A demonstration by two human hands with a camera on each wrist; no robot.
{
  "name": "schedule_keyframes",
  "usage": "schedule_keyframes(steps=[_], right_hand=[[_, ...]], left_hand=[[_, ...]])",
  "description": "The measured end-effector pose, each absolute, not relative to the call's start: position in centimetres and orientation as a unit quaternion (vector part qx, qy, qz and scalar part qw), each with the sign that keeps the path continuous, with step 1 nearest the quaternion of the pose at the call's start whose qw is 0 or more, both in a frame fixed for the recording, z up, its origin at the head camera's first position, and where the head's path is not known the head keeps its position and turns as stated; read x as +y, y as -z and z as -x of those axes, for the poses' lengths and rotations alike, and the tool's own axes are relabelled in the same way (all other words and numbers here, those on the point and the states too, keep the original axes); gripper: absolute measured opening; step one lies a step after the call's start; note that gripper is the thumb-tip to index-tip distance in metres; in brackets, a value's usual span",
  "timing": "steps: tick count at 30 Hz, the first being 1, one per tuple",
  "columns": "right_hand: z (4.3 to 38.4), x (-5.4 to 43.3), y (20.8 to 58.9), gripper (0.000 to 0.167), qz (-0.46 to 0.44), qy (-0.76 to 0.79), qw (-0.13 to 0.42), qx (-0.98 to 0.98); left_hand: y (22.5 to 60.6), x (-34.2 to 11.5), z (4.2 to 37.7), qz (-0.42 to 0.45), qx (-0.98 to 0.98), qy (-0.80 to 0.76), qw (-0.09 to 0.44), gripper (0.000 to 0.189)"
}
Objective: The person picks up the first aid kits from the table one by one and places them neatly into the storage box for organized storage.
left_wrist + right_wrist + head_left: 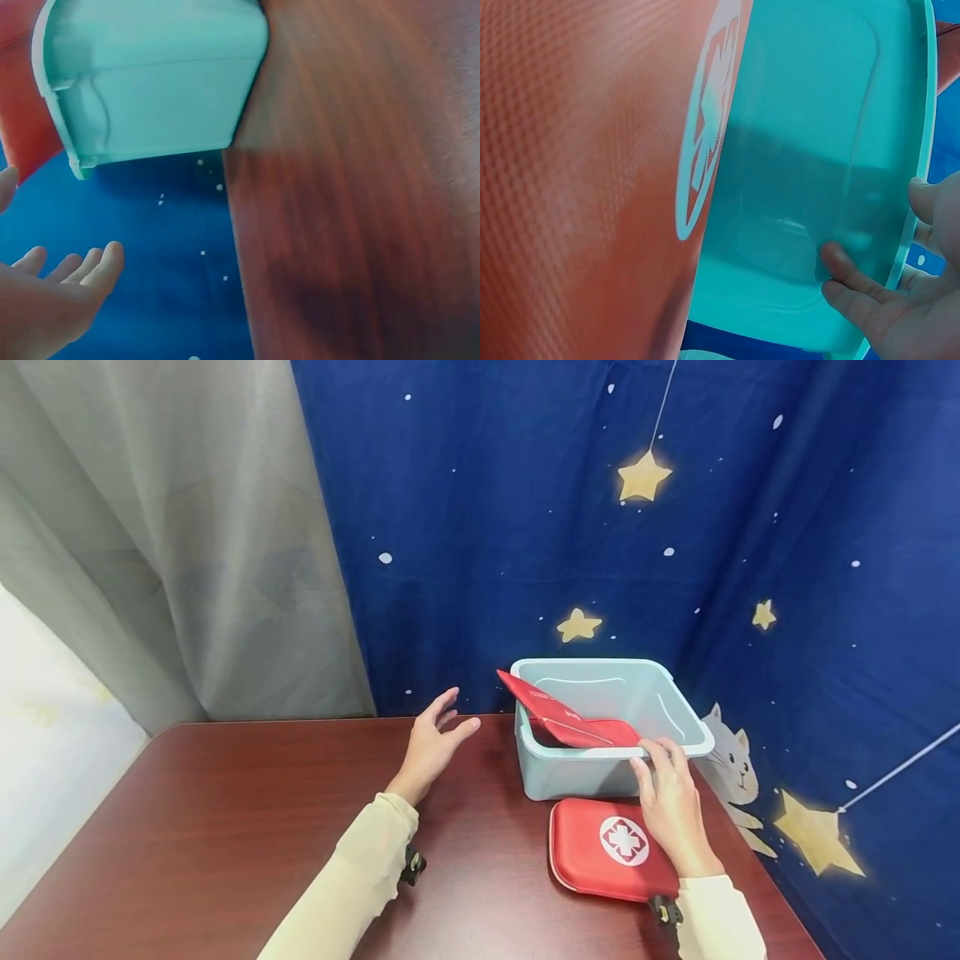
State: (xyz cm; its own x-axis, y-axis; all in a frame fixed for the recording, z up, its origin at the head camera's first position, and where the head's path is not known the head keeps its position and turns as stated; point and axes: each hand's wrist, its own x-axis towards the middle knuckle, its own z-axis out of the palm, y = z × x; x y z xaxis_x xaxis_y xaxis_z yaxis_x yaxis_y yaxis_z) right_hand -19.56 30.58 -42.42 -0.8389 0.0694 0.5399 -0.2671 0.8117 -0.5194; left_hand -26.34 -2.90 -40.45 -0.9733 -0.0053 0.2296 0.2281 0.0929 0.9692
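In the head view my right hand [672,806] is at the front rim of a light blue-green plastic bin [573,777], gripping the rim, with some fingers over it. The right wrist view shows two fingertips [838,262] against the bin's outer wall. A red flat folded piece [558,717] with small white print leans inside, one corner sticking out over the left rim. A red first-aid case [585,847] with a white cross emblem lies in front of the bin, under my right wrist. My left hand [431,743] hovers left of the bin, fingers spread, holding nothing.
The bin stands at the back right of a dark reddish-brown table [247,827]. Right behind the table hangs a blue curtain [480,527] printed with stars, beside a grey curtain [217,543] at the left.
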Motion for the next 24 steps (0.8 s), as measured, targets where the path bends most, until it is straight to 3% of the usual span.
schedule_keyframes(steps=[24], right_hand=[[19.8, 30.7, 42.4, 0.028, -0.061, -0.303, 0.285, -0.907]], left_hand=[[46.9, 2.7, 21.6, 0.109, -0.779, 0.618, 0.002, 0.066]])
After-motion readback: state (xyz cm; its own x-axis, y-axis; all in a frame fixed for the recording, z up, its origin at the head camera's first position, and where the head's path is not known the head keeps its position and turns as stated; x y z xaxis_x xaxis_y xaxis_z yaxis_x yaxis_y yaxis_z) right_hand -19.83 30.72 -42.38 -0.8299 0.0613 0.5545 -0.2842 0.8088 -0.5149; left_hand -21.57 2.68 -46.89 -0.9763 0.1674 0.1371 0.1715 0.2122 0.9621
